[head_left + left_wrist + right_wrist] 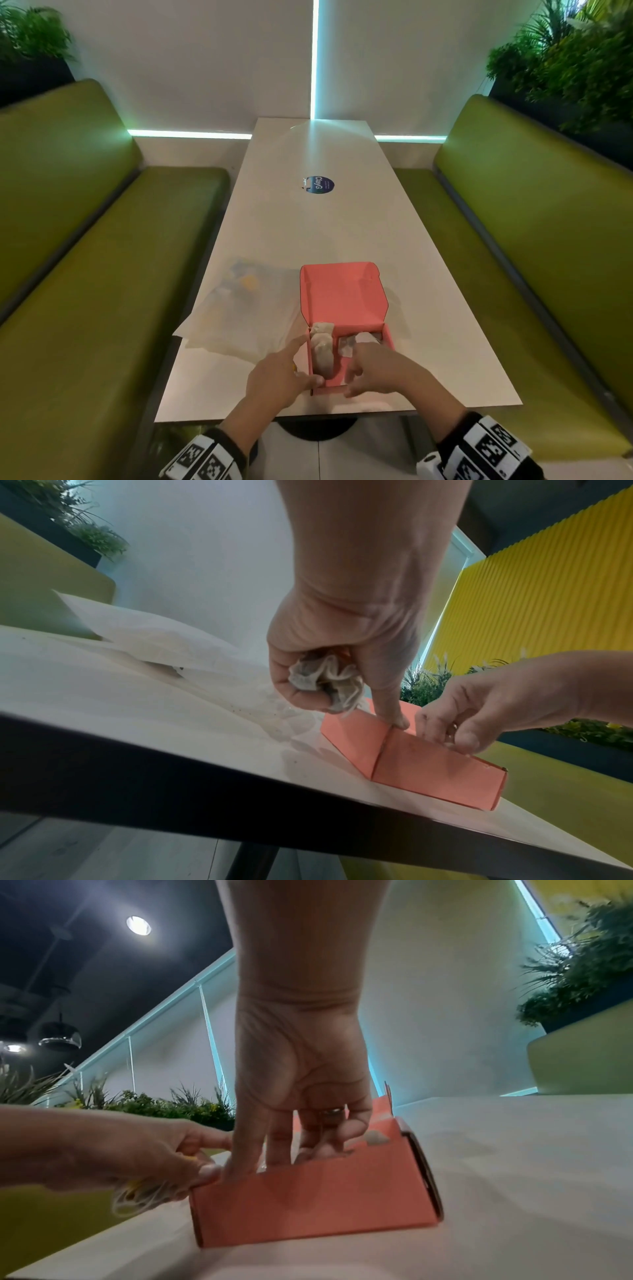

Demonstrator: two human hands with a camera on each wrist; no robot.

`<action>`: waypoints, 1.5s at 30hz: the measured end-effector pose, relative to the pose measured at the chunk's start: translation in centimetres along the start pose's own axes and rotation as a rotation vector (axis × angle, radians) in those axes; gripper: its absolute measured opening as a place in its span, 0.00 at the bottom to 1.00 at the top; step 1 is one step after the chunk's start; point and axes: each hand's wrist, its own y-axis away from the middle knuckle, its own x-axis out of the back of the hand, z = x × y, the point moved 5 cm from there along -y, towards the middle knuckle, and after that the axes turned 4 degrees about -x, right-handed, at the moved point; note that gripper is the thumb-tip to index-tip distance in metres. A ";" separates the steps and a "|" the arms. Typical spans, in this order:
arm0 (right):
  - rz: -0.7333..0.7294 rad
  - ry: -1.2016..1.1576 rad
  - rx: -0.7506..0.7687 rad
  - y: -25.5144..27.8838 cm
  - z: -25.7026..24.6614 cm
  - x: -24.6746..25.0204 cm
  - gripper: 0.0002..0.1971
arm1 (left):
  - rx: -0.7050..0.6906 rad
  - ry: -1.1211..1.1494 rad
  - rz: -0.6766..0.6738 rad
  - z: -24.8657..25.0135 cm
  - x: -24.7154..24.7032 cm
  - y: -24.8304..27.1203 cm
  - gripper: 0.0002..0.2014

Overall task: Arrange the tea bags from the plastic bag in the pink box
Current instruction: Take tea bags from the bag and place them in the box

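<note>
The left hand clutches a bunch of tea bags, light, soft and crushable, beside the pink box; the right hand, fingers loosely extended, reaches inside empty.

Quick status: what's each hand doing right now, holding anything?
Left hand: grips crumpled tea bags, thumb on the pink box corner.
Right hand: holds nothing visible, straight fingers reaching down into the box.
</note>
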 end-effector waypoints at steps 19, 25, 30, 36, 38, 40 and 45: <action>0.933 -0.801 -0.103 3.8 3.9 8.2 0.10 | 0.033 0.012 -0.004 0.1 0.1 0.1 0.40; 0.306 -0.248 -0.053 1.8 2.0 5.3 0.06 | 0.012 0.012 -0.007 0.6 0.5 0.4 0.39; 0.416 -0.556 -0.131 2.2 3.0 4.8 0.05 | -0.002 0.014 0.003 0.7 0.6 0.7 0.39; 0.369 -0.639 -0.062 2.4 2.0 4.8 0.05 | -0.217 0.100 0.121 3.7 2.8 0.9 0.23; 0.348 -0.612 -0.034 2.3 1.6 4.7 0.05 | -0.288 0.209 0.146 5.0 3.6 1.1 0.20; 0.327 -0.636 -0.001 2.2 1.0 4.7 0.05 | -0.338 0.235 0.159 6.0 3.8 0.9 0.18; 0.341 -0.809 0.036 2.3 0.1 5.0 0.05 | -0.358 0.248 0.255 6.4 4.1 0.2 0.10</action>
